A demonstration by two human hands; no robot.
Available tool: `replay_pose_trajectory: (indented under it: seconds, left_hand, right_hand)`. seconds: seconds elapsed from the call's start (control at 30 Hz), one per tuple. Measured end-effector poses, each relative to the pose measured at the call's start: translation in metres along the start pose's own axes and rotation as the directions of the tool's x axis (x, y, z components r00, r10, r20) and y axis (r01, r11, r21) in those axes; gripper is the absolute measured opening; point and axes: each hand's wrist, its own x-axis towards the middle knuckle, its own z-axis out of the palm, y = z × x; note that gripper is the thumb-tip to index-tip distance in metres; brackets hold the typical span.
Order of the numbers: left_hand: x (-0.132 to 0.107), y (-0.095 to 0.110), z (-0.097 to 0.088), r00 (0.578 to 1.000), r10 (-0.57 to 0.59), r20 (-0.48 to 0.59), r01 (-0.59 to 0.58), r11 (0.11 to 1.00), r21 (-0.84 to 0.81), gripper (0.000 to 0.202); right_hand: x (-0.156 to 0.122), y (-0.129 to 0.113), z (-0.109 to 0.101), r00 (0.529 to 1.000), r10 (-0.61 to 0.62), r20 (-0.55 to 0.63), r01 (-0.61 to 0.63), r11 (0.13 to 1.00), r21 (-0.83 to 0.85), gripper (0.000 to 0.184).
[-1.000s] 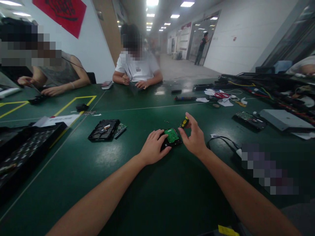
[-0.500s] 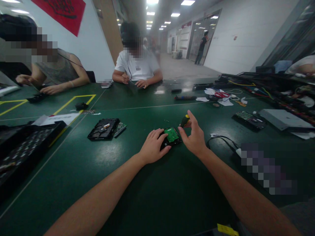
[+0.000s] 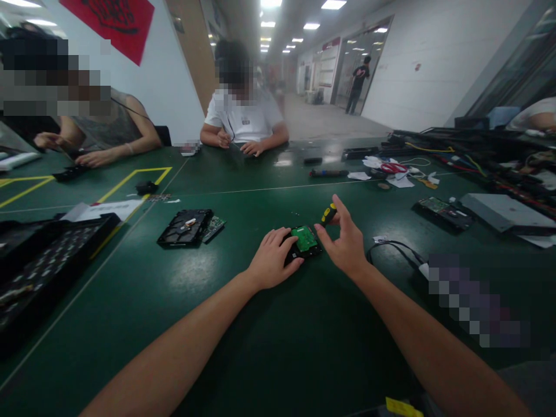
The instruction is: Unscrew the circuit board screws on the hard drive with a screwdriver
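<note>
A hard drive (image 3: 307, 238) with a green circuit board facing up lies on the dark green table in front of me. My left hand (image 3: 274, 258) is laid over its left part and grips it, thumb along the near edge and fingers across the top. In my right hand (image 3: 345, 237) is a screwdriver (image 3: 329, 214) with a dark and yellow handle, held between thumb and fingers just above the drive's right side. Its shaft and tip cannot be made out. A few tiny bits, perhaps screws, lie behind the drive.
To the left sit a black drive casing (image 3: 185, 227), a loose circuit board (image 3: 214, 228) and a large black tray (image 3: 56, 255). Another drive (image 3: 443, 213), a grey metal box (image 3: 510, 217) and a cable (image 3: 397, 243) lie right. Two people work across the table.
The screwdriver handle has turned in my right fingers, and more of its yellow stripes show. My left hand stays on the hard drive. The whole view has shifted very slightly.
</note>
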Motion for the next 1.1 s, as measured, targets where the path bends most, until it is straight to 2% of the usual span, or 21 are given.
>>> replay_pose_trajectory:
  seconds: [0.4,0.67,0.87,1.1]
  left_hand:
    - [-0.0001,0.001,-0.0015,1.0,-0.002,-0.011,0.002,1.0,-0.027,0.059]
    - [0.0,0.002,-0.0023,1.0,0.001,-0.002,-0.001,1.0,-0.011,0.06]
    - [0.0001,0.0015,-0.002,1.0,0.004,-0.006,-0.004,1.0,-0.009,0.059]
    - [-0.0002,0.0014,-0.0021,1.0,0.001,-0.004,-0.001,1.0,-0.013,0.06]
  right_hand:
    - [-0.002,-0.0044,-0.0038,0.993,0.079,0.092,-0.087,0.992,0.088,0.083]
    - [0.0,0.0002,-0.0015,0.999,0.029,0.035,-0.03,0.999,0.021,0.078]
    - [-0.0002,-0.0006,-0.0006,0.995,0.075,0.06,-0.079,0.994,0.075,0.081]
    - [-0.0003,-0.0028,-0.0022,0.997,0.07,0.026,-0.072,0.996,0.06,0.076]
